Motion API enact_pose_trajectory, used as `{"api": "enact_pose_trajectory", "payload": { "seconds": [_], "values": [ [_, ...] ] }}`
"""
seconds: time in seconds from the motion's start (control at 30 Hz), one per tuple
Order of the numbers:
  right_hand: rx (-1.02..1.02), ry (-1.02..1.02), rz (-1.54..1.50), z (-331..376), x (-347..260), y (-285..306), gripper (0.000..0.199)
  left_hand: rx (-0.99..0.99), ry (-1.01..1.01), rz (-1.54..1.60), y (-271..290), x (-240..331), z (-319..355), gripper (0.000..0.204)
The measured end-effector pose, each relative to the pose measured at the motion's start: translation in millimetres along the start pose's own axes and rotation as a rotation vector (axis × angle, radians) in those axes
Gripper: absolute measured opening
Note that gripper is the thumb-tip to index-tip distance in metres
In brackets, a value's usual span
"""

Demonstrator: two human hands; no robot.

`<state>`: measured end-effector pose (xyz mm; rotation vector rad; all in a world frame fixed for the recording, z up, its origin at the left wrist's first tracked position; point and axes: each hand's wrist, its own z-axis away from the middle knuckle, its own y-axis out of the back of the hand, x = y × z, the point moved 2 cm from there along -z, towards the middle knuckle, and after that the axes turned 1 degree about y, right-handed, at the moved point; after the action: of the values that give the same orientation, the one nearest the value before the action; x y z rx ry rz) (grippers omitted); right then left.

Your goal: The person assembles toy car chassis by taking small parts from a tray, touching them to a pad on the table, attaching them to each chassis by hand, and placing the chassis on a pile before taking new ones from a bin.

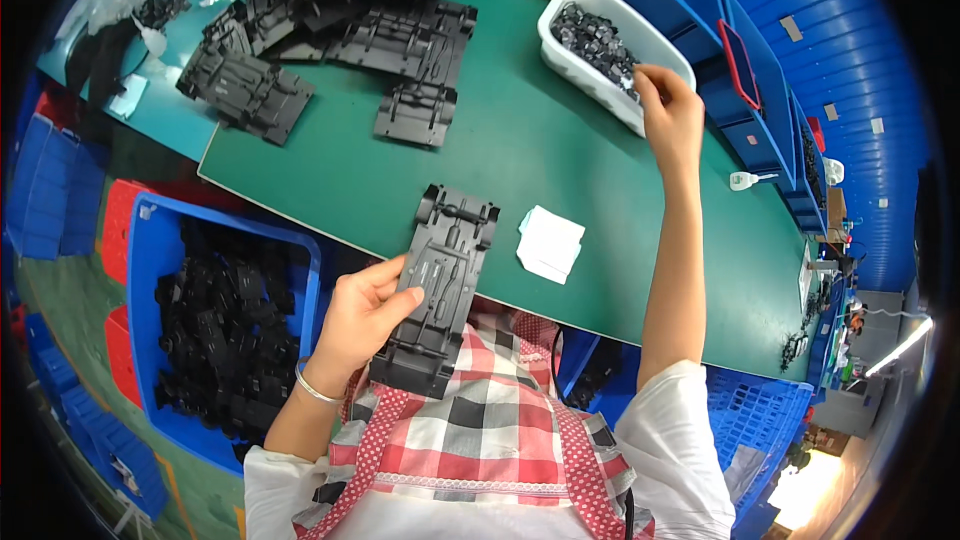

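My left hand (pixel 358 316) grips a long black plastic toy car chassis (pixel 440 275), thumb on its face, tilted upright at the table's near edge. Over the near right end of a white plastic tub (pixel 582 88), my right hand (pixel 672 118) is closed in a pinch; whatever lies between its fingertips is too small to make out. Small dark and shiny parts (pixel 590 38) fill the tub's bottom. Between the two hands, a stack of white paper squares (pixel 551 244) lies on the green table (pixel 505 145).
More black chassis (pixel 405 40) are piled at the far left of the table. A blue crate (pixel 315 280) of black parts stands below the left edge. Blue bins (pixel 700 20) line the back right, with a red-framed device (pixel 738 62) and a small white bottle (pixel 743 180).
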<state>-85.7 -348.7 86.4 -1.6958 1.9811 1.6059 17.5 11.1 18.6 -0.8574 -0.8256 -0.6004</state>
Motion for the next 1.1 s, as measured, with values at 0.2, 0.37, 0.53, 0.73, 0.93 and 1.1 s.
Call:
{"api": "enact_pose_trajectory", "payload": {
  "seconds": [0.2, 0.37, 0.53, 0.73, 0.93, 1.1],
  "values": [
    [-0.428, -0.056, 0.314, -72.4, 61.0, -54.2, 0.023, -0.042, 0.085, 0.174, 14.2, -1.4, 3.9, 0.044],
    [-0.367, 0.054, 0.419, -78.1, 71.8, -55.9, 0.02, -0.091, 0.293, 0.47, 14.7, -22.0, 12.0, 0.05],
    [-0.12, 0.2, 0.395, -75.3, 134.8, -23.2, 0.016, -0.265, 0.194, 0.511, -4.0, -19.0, 4.5, 0.06],
    [-0.074, -0.109, -0.44, -54.3, 101.1, 10.4, 0.018, -0.193, 0.17, 0.474, 4.1, -32.2, -3.1, 0.062],
    [-0.23, -0.301, -0.859, 33.6, -10.3, 6.8, 0.018, -0.06, 0.177, 0.432, -5.8, 0.9, 7.6, 0.054],
    [-0.3, -0.397, -0.927, 82.0, -33.9, 7.6, 0.028, -0.135, 0.135, 0.524, -1.8, -6.3, -1.3, 0.059]
  ]
}}
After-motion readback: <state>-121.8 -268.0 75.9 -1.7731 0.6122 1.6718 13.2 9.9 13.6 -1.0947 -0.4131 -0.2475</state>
